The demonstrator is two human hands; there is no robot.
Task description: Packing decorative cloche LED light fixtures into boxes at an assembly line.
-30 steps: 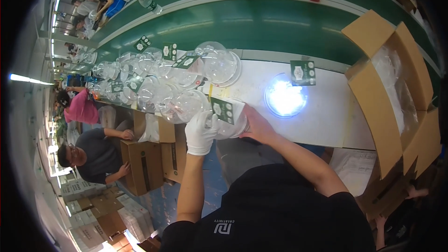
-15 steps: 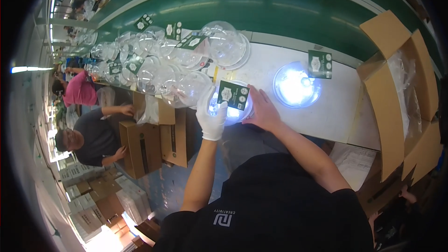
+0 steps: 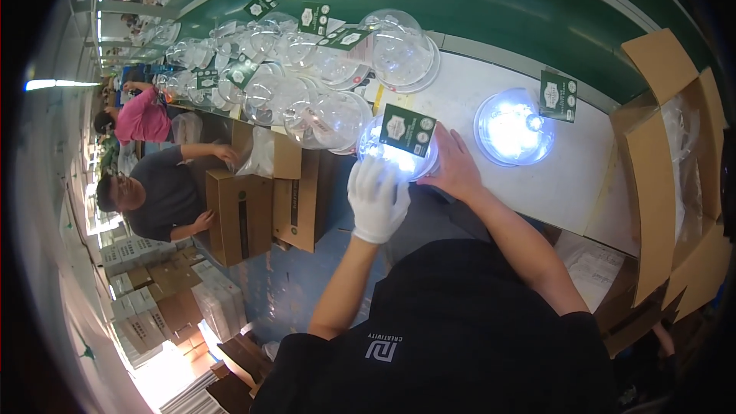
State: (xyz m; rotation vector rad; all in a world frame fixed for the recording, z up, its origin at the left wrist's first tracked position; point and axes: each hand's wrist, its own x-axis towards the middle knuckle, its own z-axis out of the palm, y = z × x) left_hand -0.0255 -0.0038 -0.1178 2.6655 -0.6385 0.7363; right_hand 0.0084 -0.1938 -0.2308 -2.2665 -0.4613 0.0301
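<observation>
A clear plastic dome lamp point(image 3: 400, 159) glows white-blue at the near edge of the white worktop, with a green printed card tag point(image 3: 409, 131) on top. My left hand point(image 3: 379, 199), in a white glove, has its fingers on the lamp's near left side; glare blurs the fingertips. Bare, my right hand point(image 3: 458, 162) grips the lamp's right side, thumb low by the rim and fingers along the wall. A second lit dome lamp point(image 3: 512, 134) stands farther right, its green tag point(image 3: 558, 96) leaning over its edge.
Several unlit clear domes point(image 3: 326, 116) with green tags crowd the left of the worktop point(image 3: 468, 80). An open cardboard box point(image 3: 648, 199) stands at the right. Behind the worktop runs a green surface point(image 3: 491, 4). A co-worker point(image 3: 165, 192) handles a carton point(image 3: 239, 216) at the left.
My left hand has shifted from the lamp's left side to its near side, its fingers now pointing away from me. My right hand stays on the right side. The whole view has shifted slightly.
</observation>
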